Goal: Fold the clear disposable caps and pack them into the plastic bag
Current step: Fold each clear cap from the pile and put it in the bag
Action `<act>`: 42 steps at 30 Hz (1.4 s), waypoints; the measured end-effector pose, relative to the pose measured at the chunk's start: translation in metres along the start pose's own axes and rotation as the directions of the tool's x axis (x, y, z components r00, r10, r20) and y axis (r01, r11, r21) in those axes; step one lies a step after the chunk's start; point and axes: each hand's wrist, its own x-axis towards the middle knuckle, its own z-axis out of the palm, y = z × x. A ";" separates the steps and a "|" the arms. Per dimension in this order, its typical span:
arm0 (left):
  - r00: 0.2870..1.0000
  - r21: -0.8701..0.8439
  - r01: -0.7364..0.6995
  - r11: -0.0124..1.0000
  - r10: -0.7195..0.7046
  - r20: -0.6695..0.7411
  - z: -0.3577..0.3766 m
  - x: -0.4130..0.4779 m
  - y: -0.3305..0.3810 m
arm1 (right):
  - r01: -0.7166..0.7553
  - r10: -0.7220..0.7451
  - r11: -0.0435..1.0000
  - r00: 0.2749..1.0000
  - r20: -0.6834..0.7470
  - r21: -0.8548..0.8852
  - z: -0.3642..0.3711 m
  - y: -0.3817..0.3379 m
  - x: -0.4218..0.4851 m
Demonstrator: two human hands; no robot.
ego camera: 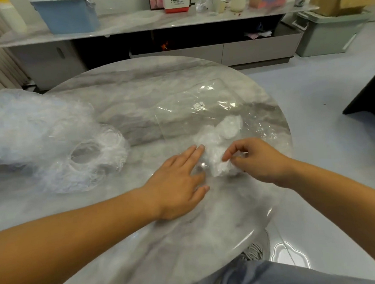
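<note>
At a round marble surface [134,83], a person's right hand [258,161] pinches a folded cap [216,162], a crumpled white bundle, between thumb and curled fingers in the lower centre of the frame. The left hand [180,181] lies flat just to the left of it, fingers straight and together, their tips at the near edge of the plastic bag [202,114]. The bag lies flat and clear across the centre right of the surface, a small white label [199,106] showing on it. A second white bundle [230,125] sits just above the held cap; whether it lies inside the bag cannot be told. At the left edge of the frame, well apart from the hands, a pile of clear caps [23,130] is heaped on the surface, one open ring-shaped cap [88,156] at its near side. On the long shelf along the top of the frame stand a blue bin [67,15] and a Panasonic box [177,1].
</note>
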 end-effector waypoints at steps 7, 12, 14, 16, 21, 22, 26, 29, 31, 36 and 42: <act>0.996 0.140 0.026 0.990 -0.014 -0.086 0.001 0.001 -0.008 | -0.029 0.045 0.991 0.992 0.117 -0.131 0.007 0.002 0.004; 0.991 0.096 0.034 0.995 -0.021 -0.132 -0.005 -0.004 0.001 | -0.220 0.168 0.949 0.959 0.230 0.225 0.019 -0.010 0.005; 0.991 0.075 0.042 0.996 -0.032 -0.129 -0.006 -0.007 0.004 | -0.339 0.216 0.844 0.924 0.315 0.415 0.024 -0.016 0.004; 0.989 0.043 0.050 0.998 -0.044 -0.142 -0.007 -0.009 0.003 | -0.421 0.250 0.759 0.893 0.375 0.496 0.026 -0.021 0.003; 0.990 0.072 0.027 0.997 -0.016 -0.142 -0.008 -0.017 0.000 | -0.441 0.254 0.606 0.896 0.364 0.662 0.035 -0.022 0.004; 0.989 0.092 0.008 0.996 0.006 -0.148 -0.008 -0.019 0.001 | -0.421 0.244 0.549 0.907 0.344 0.722 0.038 -0.021 0.005; 0.974 0.128 -0.045 0.991 0.072 -0.214 0.001 -0.026 0.004 | -0.379 0.192 0.264 0.922 0.337 0.887 0.047 -0.023 0.005; 0.966 0.122 -0.065 0.990 0.093 -0.240 0.005 -0.027 0.003 | -0.326 0.204 0.143 0.934 0.295 0.934 0.050 -0.029 0.010; 0.967 0.109 -0.058 0.992 0.084 -0.241 0.005 -0.027 0.001 | -0.305 0.239 0.124 0.933 0.270 0.944 0.052 -0.033 0.012; 0.989 0.102 -0.021 0.995 0.036 -0.142 0.002 -0.031 -0.003 | -0.288 0.406 0.291 0.901 0.155 0.912 0.052 -0.037 0.002; 0.997 -0.228 -0.029 0.973 0.045 0.063 -0.004 -0.032 -0.009 | -0.368 0.481 0.536 0.873 0.083 0.760 0.038 -0.040 -0.023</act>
